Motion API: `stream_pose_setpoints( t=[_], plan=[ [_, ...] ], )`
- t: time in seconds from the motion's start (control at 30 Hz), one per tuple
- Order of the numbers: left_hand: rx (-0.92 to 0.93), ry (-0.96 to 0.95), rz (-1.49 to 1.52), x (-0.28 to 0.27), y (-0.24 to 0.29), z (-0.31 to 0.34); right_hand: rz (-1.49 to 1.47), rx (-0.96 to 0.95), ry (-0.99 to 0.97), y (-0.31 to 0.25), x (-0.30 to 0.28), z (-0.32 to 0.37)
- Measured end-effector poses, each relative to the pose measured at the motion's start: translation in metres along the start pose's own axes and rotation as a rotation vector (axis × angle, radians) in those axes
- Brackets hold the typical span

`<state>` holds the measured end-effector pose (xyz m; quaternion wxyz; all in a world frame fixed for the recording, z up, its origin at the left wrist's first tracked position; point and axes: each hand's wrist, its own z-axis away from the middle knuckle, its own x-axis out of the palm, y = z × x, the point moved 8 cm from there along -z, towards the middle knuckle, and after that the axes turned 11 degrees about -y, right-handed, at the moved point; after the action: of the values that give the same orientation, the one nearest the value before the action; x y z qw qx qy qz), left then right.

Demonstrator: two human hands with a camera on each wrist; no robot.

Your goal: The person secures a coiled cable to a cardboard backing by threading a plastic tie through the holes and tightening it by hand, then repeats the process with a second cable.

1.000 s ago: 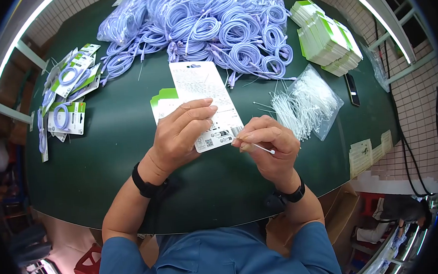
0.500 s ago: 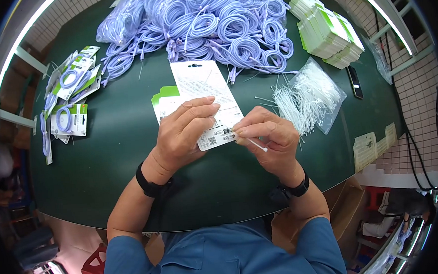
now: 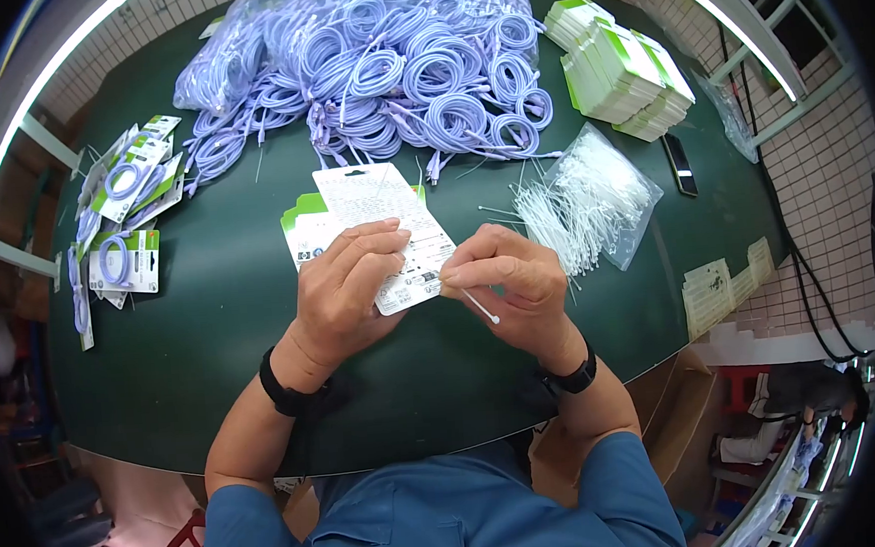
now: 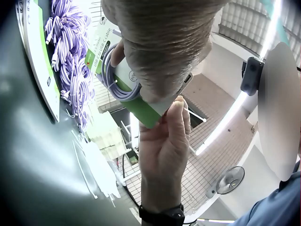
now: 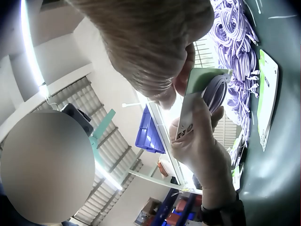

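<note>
My left hand (image 3: 343, 289) holds a white printed card (image 3: 377, 189), its text side facing up, with fingers across the face. On the card's other side, a coiled purple cable (image 4: 109, 77) shows in the left wrist view, beside green-and-white print reading USB-C. My right hand (image 3: 513, 274) pinches a thin white cable tie (image 3: 482, 309) at the card's lower right edge. The tie's head end sticks out below the fingers; its other end is hidden behind fingertips and card.
A heap of coiled purple cables (image 3: 415, 64) lies at the back. Finished-looking carded cables (image 3: 128, 262) lie at left. Stacked cards (image 3: 626, 71), a bag of cable ties (image 3: 608, 193) and a phone (image 3: 680, 164) lie at right. Other green-topped cards (image 3: 304, 216) lie behind the left hand.
The held card tips and sits slightly lower in view, and the tie in my right fingers points more steeply downward. Both hands keep their grip; the whole head view has shifted a little.
</note>
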<state>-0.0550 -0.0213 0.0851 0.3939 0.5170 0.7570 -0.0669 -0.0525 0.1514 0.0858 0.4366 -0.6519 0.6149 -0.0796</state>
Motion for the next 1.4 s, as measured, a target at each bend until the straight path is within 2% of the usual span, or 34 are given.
stream_pose_setpoints(
  t=[0.27,0.53,0.77,0.9,1.03,1.17,1.4],
  plan=[
    [-0.032,0.028,0.039,-0.001,0.0,0.002,0.075,0.013,0.024,0.0,0.002,-0.002],
    [-0.1,0.069,0.162,0.002,-0.003,0.004,0.087,-0.099,-0.071,-0.006,0.015,-0.001],
    [-0.1,0.08,0.2,0.003,-0.002,0.005,0.084,-0.12,-0.003,-0.006,0.013,0.003],
    [-0.111,0.087,0.199,0.002,-0.003,0.004,0.167,-0.159,-0.049,-0.013,0.019,-0.002],
    [-0.117,0.089,0.193,0.002,-0.003,0.005,0.178,-0.075,0.052,-0.005,0.015,0.003],
    [-0.123,0.091,0.189,0.003,-0.002,0.005,0.152,-0.058,0.01,-0.001,0.015,0.003],
    [-0.147,0.094,0.226,0.004,0.0,0.005,0.151,-0.055,0.05,-0.003,0.013,0.003]
  ],
)
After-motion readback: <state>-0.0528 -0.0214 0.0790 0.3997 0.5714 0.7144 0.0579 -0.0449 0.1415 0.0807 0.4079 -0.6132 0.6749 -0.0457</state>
